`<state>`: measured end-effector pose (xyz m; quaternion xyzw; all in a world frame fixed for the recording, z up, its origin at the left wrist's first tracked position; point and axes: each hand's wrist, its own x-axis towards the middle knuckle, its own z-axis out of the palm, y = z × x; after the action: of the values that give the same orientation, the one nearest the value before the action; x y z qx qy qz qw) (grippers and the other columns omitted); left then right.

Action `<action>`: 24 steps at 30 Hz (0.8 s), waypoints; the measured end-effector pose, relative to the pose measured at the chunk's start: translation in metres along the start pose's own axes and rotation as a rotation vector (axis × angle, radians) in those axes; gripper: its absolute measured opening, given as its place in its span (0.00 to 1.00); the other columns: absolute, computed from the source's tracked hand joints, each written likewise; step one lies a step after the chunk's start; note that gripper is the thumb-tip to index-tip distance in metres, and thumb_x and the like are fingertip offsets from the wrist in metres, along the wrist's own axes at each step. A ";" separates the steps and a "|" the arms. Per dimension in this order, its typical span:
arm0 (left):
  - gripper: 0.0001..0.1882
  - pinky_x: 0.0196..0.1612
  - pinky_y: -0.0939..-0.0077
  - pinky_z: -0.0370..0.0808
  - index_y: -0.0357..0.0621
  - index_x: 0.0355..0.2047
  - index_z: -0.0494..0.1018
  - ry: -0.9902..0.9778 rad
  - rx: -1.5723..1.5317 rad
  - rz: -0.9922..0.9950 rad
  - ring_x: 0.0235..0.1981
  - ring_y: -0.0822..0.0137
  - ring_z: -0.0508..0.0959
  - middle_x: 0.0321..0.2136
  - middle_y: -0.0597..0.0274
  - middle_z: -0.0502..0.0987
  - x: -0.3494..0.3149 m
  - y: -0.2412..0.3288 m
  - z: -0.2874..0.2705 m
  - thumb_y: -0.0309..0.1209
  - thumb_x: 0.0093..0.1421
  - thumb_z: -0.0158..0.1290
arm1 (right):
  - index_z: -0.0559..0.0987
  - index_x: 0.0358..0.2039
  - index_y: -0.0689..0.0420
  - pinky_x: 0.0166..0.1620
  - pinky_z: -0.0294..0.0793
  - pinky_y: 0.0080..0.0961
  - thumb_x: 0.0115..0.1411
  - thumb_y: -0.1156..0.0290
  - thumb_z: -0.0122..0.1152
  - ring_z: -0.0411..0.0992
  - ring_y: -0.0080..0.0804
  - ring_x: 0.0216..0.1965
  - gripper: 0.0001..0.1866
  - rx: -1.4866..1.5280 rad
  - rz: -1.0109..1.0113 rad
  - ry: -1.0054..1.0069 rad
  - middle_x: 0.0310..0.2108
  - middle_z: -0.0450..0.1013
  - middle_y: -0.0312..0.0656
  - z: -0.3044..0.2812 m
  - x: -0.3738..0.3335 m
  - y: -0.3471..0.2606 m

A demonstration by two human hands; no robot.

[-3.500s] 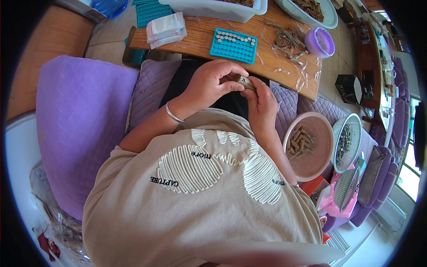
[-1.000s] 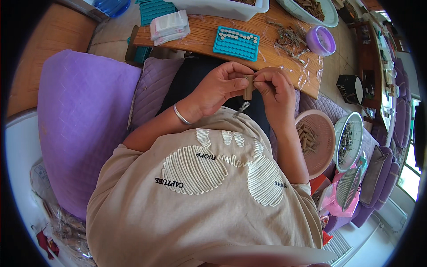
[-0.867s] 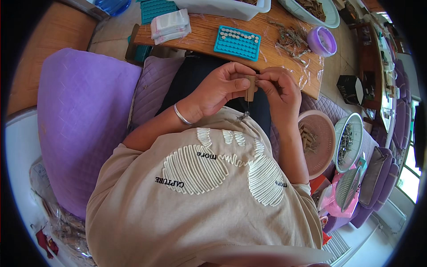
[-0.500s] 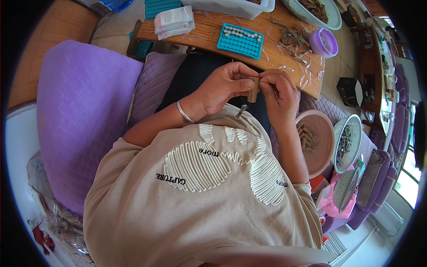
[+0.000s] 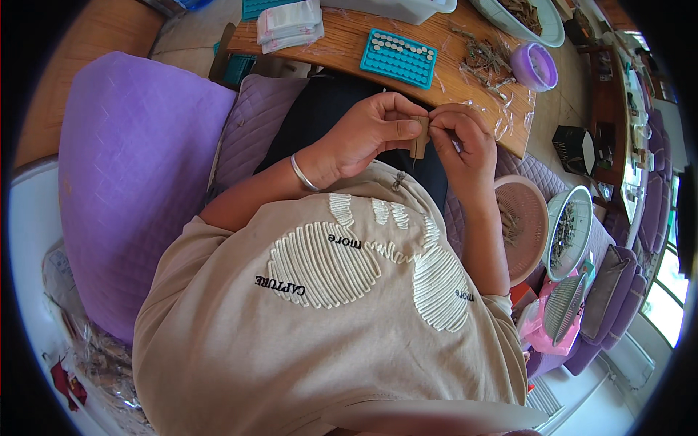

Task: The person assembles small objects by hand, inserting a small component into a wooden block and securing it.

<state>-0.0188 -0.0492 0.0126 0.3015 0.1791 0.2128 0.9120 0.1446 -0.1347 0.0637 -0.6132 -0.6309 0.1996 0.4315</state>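
Observation:
Above my lap, my left hand (image 5: 363,138), with a silver bangle at its wrist, grips a small brown wooden-looking piece (image 5: 419,145) between thumb and fingers. The piece stands roughly upright, and a thin dark cord hangs from its lower end. A small dark grey tuft (image 5: 398,182) shows below, close to my shirt. My right hand (image 5: 465,149) is closed in a pinch at the top of the brown piece; what its fingertips hold is too small to make out.
On the wooden table (image 5: 342,47) lie a teal tray (image 5: 396,70) with whitish round pieces, clear plastic bags (image 5: 289,23), dried twigs (image 5: 486,62) and a purple bowl (image 5: 534,67). At my right stand a pink basket (image 5: 534,240) and a pale green basket (image 5: 582,240), both holding small pieces.
Both hands and the brown piece have shifted slightly up in the picture. The right hand has turned a little at the top of the piece; the grey tuft sits slightly further right.

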 end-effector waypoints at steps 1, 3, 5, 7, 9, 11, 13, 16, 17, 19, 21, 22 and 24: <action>0.13 0.48 0.73 0.77 0.39 0.45 0.71 -0.002 0.017 -0.001 0.41 0.67 0.79 0.40 0.58 0.77 0.001 0.000 -0.001 0.27 0.60 0.56 | 0.76 0.31 0.63 0.40 0.74 0.28 0.50 0.81 0.62 0.74 0.40 0.36 0.06 -0.005 -0.008 0.002 0.34 0.75 0.45 0.001 0.001 0.002; 0.13 0.47 0.73 0.77 0.39 0.44 0.71 0.012 0.032 0.002 0.41 0.68 0.79 0.40 0.58 0.77 0.003 -0.001 -0.002 0.27 0.60 0.56 | 0.76 0.31 0.63 0.40 0.74 0.27 0.51 0.80 0.62 0.74 0.38 0.36 0.06 -0.020 -0.009 -0.015 0.35 0.75 0.44 0.000 0.004 0.008; 0.13 0.47 0.73 0.77 0.40 0.44 0.71 0.018 0.050 0.010 0.41 0.68 0.79 0.40 0.59 0.77 0.006 -0.002 -0.001 0.27 0.60 0.56 | 0.76 0.31 0.63 0.41 0.74 0.27 0.51 0.79 0.63 0.75 0.36 0.36 0.07 -0.040 -0.015 -0.028 0.35 0.75 0.43 0.003 0.002 0.014; 0.12 0.46 0.74 0.78 0.40 0.43 0.70 0.168 0.015 0.105 0.41 0.68 0.79 0.40 0.58 0.77 0.008 -0.004 0.004 0.27 0.59 0.56 | 0.74 0.36 0.64 0.42 0.74 0.25 0.51 0.78 0.66 0.75 0.31 0.38 0.12 0.222 0.288 0.105 0.36 0.74 0.43 0.013 -0.006 0.020; 0.12 0.46 0.73 0.78 0.40 0.42 0.69 0.211 0.020 0.134 0.41 0.68 0.78 0.40 0.58 0.77 0.013 -0.004 0.006 0.26 0.59 0.57 | 0.72 0.42 0.65 0.41 0.74 0.23 0.50 0.77 0.68 0.75 0.27 0.37 0.19 0.335 0.375 0.196 0.37 0.74 0.44 0.023 -0.013 0.002; 0.11 0.47 0.73 0.77 0.40 0.39 0.67 0.276 0.069 0.145 0.41 0.68 0.78 0.40 0.57 0.76 0.014 -0.008 0.006 0.25 0.59 0.57 | 0.72 0.42 0.63 0.38 0.75 0.25 0.50 0.75 0.70 0.76 0.31 0.33 0.20 0.071 0.375 0.145 0.33 0.75 0.44 0.030 -0.023 0.003; 0.11 0.49 0.74 0.76 0.39 0.39 0.67 0.231 0.164 0.145 0.43 0.69 0.76 0.40 0.57 0.76 0.016 -0.014 0.008 0.24 0.58 0.57 | 0.75 0.40 0.61 0.37 0.74 0.28 0.52 0.74 0.67 0.76 0.32 0.33 0.15 -0.099 0.382 0.167 0.31 0.75 0.43 0.028 -0.030 0.006; 0.12 0.51 0.76 0.72 0.40 0.38 0.67 0.184 0.402 0.291 0.44 0.70 0.74 0.41 0.58 0.75 0.029 -0.011 0.001 0.24 0.57 0.59 | 0.77 0.39 0.60 0.37 0.73 0.29 0.53 0.75 0.64 0.75 0.36 0.32 0.12 -0.137 0.401 0.322 0.31 0.75 0.46 0.003 -0.050 0.019; 0.12 0.49 0.76 0.73 0.40 0.38 0.68 0.182 0.535 0.421 0.43 0.70 0.75 0.40 0.58 0.75 0.037 -0.006 -0.009 0.25 0.57 0.59 | 0.77 0.39 0.60 0.37 0.73 0.29 0.53 0.76 0.64 0.75 0.37 0.31 0.12 -0.143 0.429 0.362 0.30 0.75 0.47 -0.009 -0.058 0.019; 0.10 0.45 0.77 0.74 0.40 0.37 0.69 0.267 1.073 0.566 0.40 0.72 0.76 0.38 0.61 0.76 0.051 0.044 -0.014 0.25 0.57 0.58 | 0.77 0.39 0.61 0.37 0.72 0.30 0.54 0.76 0.63 0.74 0.40 0.31 0.11 -0.200 0.431 0.491 0.30 0.74 0.49 -0.038 -0.081 0.031; 0.07 0.37 0.75 0.74 0.41 0.36 0.74 0.395 1.377 0.670 0.34 0.69 0.78 0.33 0.61 0.78 0.071 0.095 -0.021 0.27 0.56 0.57 | 0.77 0.38 0.63 0.37 0.72 0.32 0.55 0.77 0.61 0.74 0.42 0.31 0.10 -0.465 0.483 0.476 0.30 0.74 0.49 -0.074 -0.107 0.040; 0.06 0.36 0.73 0.73 0.42 0.35 0.75 0.423 1.421 0.671 0.33 0.65 0.78 0.30 0.59 0.78 0.084 0.119 -0.028 0.28 0.56 0.56 | 0.76 0.38 0.63 0.37 0.71 0.33 0.55 0.77 0.60 0.74 0.43 0.31 0.09 -0.540 0.511 0.494 0.29 0.74 0.49 -0.088 -0.123 0.047; 0.07 0.36 0.66 0.73 0.45 0.35 0.76 0.431 1.697 0.824 0.33 0.58 0.77 0.30 0.58 0.78 0.118 0.159 -0.052 0.28 0.55 0.55 | 0.75 0.37 0.64 0.37 0.70 0.35 0.55 0.77 0.60 0.73 0.45 0.31 0.09 -0.645 0.591 0.504 0.29 0.73 0.50 -0.108 -0.159 0.068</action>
<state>0.0129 0.1494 0.0497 0.8535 0.3168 0.3663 0.1923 0.2512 -0.3036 0.0227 -0.8968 -0.3362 -0.0461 0.2840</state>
